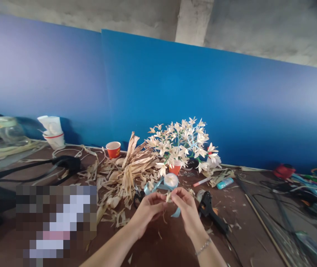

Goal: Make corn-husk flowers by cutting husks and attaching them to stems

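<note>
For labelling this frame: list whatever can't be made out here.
Head view:
- Scrap pinched by left hand and right hand: too small, fingers cover it.
- Table at left: pixelated patch hides what lies there.
- Clutter at right edge: blurred, cut off.

The brown table [175,244] is carrying a heap of dried husks [125,170], a red paper cup [113,149], a black glue gun [210,211], a marker [202,181], a blue tube [225,183] and scattered husk scraps [119,218].
</note>
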The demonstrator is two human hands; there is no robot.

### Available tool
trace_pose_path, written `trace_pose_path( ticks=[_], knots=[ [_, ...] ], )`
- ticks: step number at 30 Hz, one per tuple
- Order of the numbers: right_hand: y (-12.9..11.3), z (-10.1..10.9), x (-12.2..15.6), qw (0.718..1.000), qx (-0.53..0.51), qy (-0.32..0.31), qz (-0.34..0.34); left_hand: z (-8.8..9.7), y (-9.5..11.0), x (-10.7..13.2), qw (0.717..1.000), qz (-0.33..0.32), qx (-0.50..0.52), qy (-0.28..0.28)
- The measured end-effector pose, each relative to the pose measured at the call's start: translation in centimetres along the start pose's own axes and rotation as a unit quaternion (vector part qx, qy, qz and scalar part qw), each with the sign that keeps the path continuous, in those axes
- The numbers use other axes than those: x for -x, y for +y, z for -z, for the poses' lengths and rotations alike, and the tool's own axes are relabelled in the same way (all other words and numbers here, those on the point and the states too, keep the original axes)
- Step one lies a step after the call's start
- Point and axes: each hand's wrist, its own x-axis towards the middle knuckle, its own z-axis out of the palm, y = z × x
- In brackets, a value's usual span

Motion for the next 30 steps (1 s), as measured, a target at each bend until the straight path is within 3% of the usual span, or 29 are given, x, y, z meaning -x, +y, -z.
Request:
trace_pose_path(
  ticks=[3, 8, 30],
  knots=[
    [0.1, 0.0, -0.1, 1.0, 0.007, 0.007, 0.003, -0.2, -0.1, -0.1, 0.996, -0.066, -0.058, 0.029],
    [0.0, -0.1, -0.1, 1.0, 0.012, 0.011, 0.005, 0.0, -0.6, -0.1, 0.966, -0.156, -0.194, 0.075],
    [1.0, 0.2, -0.5, 0.999, 0.041, 0.031, 0.017, 0.0, -0.9, -0.2, 0.961, -0.141, -0.226, 0.071]
  ],
)
